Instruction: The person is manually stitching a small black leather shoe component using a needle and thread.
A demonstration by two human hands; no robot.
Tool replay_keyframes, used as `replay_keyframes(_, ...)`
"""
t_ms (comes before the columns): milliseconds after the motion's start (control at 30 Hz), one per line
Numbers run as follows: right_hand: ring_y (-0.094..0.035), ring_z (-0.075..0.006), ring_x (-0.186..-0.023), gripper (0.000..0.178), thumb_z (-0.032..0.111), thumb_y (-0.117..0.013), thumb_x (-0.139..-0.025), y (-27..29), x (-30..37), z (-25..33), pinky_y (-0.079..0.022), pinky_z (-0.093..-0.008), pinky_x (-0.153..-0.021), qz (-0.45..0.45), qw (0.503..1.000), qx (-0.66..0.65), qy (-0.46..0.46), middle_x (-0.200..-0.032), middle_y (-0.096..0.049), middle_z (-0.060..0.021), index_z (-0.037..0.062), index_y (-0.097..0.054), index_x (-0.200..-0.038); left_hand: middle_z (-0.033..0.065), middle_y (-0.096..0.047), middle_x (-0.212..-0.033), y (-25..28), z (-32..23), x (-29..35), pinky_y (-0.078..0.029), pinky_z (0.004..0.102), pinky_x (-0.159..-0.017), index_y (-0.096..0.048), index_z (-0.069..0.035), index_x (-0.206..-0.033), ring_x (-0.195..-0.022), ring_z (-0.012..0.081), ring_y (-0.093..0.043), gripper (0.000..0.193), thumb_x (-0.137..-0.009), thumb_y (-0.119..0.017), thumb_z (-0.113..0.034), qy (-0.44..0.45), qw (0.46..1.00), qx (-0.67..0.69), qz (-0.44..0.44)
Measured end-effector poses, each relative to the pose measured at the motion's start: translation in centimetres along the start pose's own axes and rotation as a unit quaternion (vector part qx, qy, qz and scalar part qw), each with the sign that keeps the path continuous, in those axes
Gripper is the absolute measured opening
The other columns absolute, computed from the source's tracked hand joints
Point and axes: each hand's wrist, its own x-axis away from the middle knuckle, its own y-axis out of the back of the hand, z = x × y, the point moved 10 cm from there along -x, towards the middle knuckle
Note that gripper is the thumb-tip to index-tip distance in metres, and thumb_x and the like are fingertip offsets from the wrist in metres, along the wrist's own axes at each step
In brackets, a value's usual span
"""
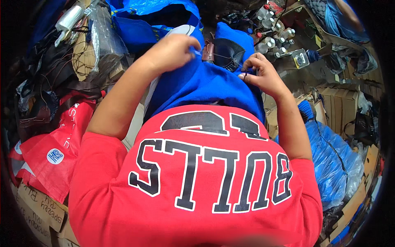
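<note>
Across my lap lies a blue cloth (185, 86), and on it rests a dark shoe piece (230, 51) with a brown leather part (208, 52) at its left side. Stitching shows along the dark piece's near edge. To the left of it, my left hand (175, 51) is raised and closed, slightly blurred by motion. A thin pale thread (216, 54) stretches from its fingers to the shoe piece. My right hand (263, 76) is at the shoe's right edge, thumb and finger pinched around something small, thin and dark that I cannot make out.
An open blue bag (154, 18) stands ahead at left. Several bottles (273, 41) cluster at the far right. Red bags (61, 144) and cardboard (41, 210) lie at left. At right sit a blue plastic-wrapped bundle (333, 160) and cardboard boxes (339, 107).
</note>
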Motion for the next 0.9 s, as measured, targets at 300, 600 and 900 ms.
replay_keyframes(300,-0.052,-0.0209,-0.074,0.041,0.039,-0.038,-0.097,0.2,-1.3,-6.0,-0.043,-0.0397,-0.085,-0.258,0.596,-0.749,-0.132,-0.079,-0.055,-0.0066,0.0038,-0.054,-0.085,0.0099,-0.060,-0.079,-1.8,-4.9,-4.2,-0.043,0.0329,-0.085,-0.059,-0.006,-0.085,-0.080,0.0187,-0.057,0.042,-0.098,-0.035,-0.038,-0.039,0.674,0.735,-0.059)
replay_keyframes(600,-0.024,-0.0112,-0.045,0.046,0.038,-0.038,-0.097,2.4,2.0,-4.7,-0.033,-0.0316,-0.059,-0.162,0.674,-0.715,-0.095,-0.051,-0.027,0.0028,0.0130,-0.036,-0.060,-0.0026,-0.027,-0.053,-1.8,2.0,-3.2,-0.038,0.0305,-0.066,-0.033,-0.014,-0.061,-0.045,0.0099,-0.025,0.042,-0.097,-0.039,-0.034,0.102,0.605,0.787,-0.074)
replay_keyframes(900,-0.059,-0.0252,-0.103,0.040,0.033,-0.056,-0.090,5.1,8.1,-10.0,-0.044,-0.0366,-0.091,-0.102,0.875,-0.412,-0.233,-0.117,-0.058,-0.0164,0.0024,-0.056,-0.116,0.0014,-0.066,-0.093,4.0,8.9,1.2,-0.044,0.0209,-0.068,-0.065,-0.007,-0.096,-0.074,0.0069,-0.057,0.032,-0.090,-0.054,-0.037,0.172,0.911,0.374,-0.033)
